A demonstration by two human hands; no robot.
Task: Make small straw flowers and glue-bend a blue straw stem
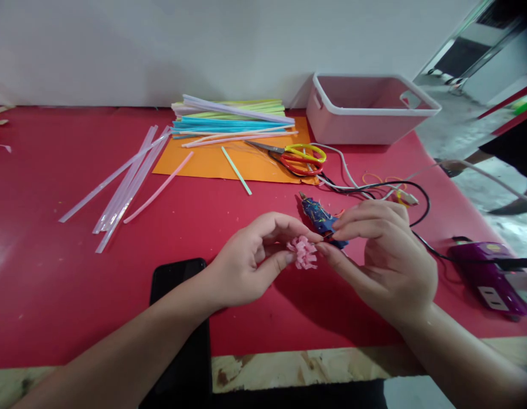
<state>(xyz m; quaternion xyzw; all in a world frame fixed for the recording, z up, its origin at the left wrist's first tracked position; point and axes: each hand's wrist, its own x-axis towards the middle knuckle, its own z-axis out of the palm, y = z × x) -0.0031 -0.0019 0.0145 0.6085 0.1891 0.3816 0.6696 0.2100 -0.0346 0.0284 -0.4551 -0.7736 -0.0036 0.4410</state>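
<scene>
A small pink fringed flower [304,253] is pinched between the thumb and fingers of my left hand [250,258], just above the red table. My right hand [383,250] meets it from the right, thumb and fingertips closed on a thin strand [326,237] at the flower's edge. Whether that strand is joined to the flower is hard to see. Right behind my fingertips lies a blue, glue-spattered glue gun [317,213], its metal tip pointing away to the left and its rear partly hidden by my right hand.
Pipe cleaners [233,122] and scissors [297,156] lie on an orange sheet [195,165]. Clear glue sticks [129,182] are at left, a phone [178,352] under my left forearm. A pink bin [352,128], cables [427,199] and a purple power unit [489,278] occupy the right. Someone's leg [508,176] shows beyond.
</scene>
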